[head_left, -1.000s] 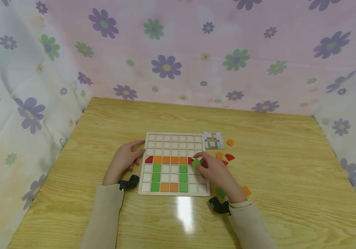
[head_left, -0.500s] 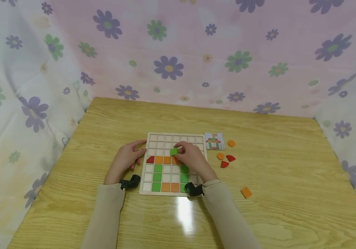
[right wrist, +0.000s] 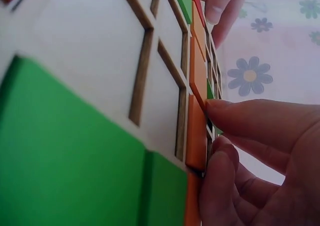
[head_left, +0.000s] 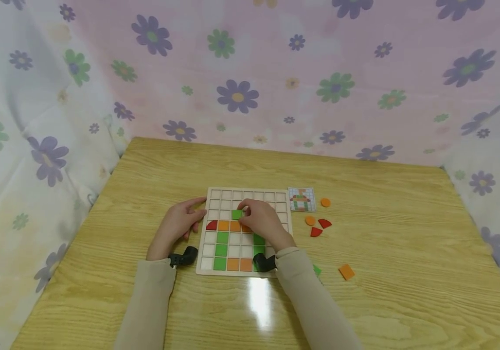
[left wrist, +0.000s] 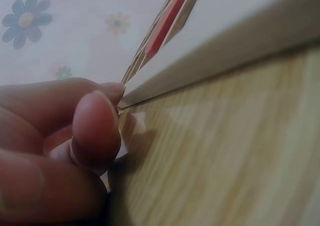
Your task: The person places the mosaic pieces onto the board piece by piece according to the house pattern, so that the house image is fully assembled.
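Note:
A wooden grid board [head_left: 202, 245] lies on the table with red, orange and green pieces in its cells. The left hand [head_left: 175, 224] rests at its left edge, fingertips touching the rim, as the left wrist view also shows beside the board's side [left wrist: 200, 68]. The right hand [head_left: 264, 221] holds a green square [head_left: 237, 214] by its right side, at a cell just above the row of orange squares [head_left: 223, 225]. Thumb and fingers are close around that green piece [right wrist: 210, 91] in the right wrist view; they partly hide it.
A pattern card [head_left: 302, 200] lies against the board's upper right. Orange discs [head_left: 325, 202] and red quarter pieces [head_left: 325, 223] lie right of it. Nearer the front are an orange square [head_left: 346, 272] and a green piece [head_left: 317, 270] partly behind the right sleeve.
The right hand has carried the green square left across the board and lowered it to a cell above the orange row. The left hand has stayed at the board's edge.

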### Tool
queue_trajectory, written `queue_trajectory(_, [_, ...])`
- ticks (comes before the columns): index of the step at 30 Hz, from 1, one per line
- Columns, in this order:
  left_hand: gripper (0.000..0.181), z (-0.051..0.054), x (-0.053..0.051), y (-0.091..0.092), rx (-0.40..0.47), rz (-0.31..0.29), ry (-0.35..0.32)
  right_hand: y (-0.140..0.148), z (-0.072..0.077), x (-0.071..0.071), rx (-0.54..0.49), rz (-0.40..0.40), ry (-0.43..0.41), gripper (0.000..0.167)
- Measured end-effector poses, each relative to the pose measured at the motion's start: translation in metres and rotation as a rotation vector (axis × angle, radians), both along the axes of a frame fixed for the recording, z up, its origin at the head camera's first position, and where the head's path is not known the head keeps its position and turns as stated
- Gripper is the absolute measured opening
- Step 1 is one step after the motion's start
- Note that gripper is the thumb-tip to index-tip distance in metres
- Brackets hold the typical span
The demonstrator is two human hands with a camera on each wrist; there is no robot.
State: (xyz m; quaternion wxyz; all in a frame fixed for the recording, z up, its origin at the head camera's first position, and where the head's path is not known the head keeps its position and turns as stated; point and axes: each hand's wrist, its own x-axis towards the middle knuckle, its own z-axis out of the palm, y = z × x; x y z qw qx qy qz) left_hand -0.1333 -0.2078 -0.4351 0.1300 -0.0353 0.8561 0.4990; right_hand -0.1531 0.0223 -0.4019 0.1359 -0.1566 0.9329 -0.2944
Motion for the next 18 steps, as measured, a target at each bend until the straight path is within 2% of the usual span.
queue_trajectory(12, [0.043, -0.0005, -0.0013, 0.0004, -0.017, -0.003, 0.007, -0.0005, 0.0026, 0.0016, 0.036, 0.061, 0.019, 0.033])
queue_trajectory(18, [0.043, -0.0006, -0.0006, 0.0012, -0.017, -0.002, 0.004, 0.0031, 0.0023, 0.0033, 0.001, 0.066, 0.005, 0.034])
